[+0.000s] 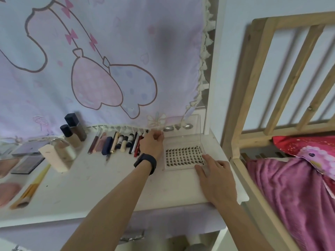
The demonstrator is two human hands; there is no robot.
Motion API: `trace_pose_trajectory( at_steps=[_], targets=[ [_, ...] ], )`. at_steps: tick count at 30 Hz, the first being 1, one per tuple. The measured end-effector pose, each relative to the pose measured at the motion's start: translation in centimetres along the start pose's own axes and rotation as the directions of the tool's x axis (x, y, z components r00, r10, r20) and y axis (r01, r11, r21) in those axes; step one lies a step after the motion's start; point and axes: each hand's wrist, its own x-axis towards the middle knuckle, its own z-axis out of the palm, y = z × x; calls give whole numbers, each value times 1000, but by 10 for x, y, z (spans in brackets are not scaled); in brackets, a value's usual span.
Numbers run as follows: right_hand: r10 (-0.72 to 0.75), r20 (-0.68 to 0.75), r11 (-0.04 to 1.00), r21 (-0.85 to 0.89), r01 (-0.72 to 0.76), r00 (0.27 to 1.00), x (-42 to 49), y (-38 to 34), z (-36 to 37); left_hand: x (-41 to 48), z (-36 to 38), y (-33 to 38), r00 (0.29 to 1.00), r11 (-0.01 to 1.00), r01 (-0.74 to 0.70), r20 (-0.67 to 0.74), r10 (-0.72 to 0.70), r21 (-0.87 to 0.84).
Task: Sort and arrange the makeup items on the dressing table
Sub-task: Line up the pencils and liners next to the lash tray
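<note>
Left hand (152, 144) is curled at the back edge of the bench (94, 187), fingers at the row of pens and tubes (119, 143); a grasp cannot be confirmed. Right hand (216, 180) lies open, fingers flat on the clear lash tray (183, 156) near the right edge

We see a cartoon-print cloth (101, 57) hanging behind the table, and a wooden bed rail (282, 73) above pink bedding (293, 196) alongside.

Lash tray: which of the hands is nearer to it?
Right. The right hand rests its fingertips on the lash tray's near right corner; the left hand sits just off its left edge, by the row of pens.
</note>
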Motion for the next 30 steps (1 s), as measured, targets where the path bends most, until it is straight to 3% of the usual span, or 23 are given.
trace_pose_trajectory(
  at_steps=[15, 21, 26, 30],
  targets=[
    [19, 21, 999, -50, -18, 1000, 2, -3, -3, -5, -3, 6, 999, 1000, 4, 33, -4, 9],
    [1, -15, 1000, 20, -1, 1000, -3, -1, -4, -21, -29, 6, 996, 997, -73, 54, 71, 34],
    [-214, -182, 977, -33, 211, 960, -16, -7, -2, -52, -81, -19, 977, 967, -208, 66, 200, 146],
    [-402, -157, 915, -87, 393, 902, -38, -36, 7, -74, -126, -55, 977, 893, -215, 96, 192, 394]
  ],
)
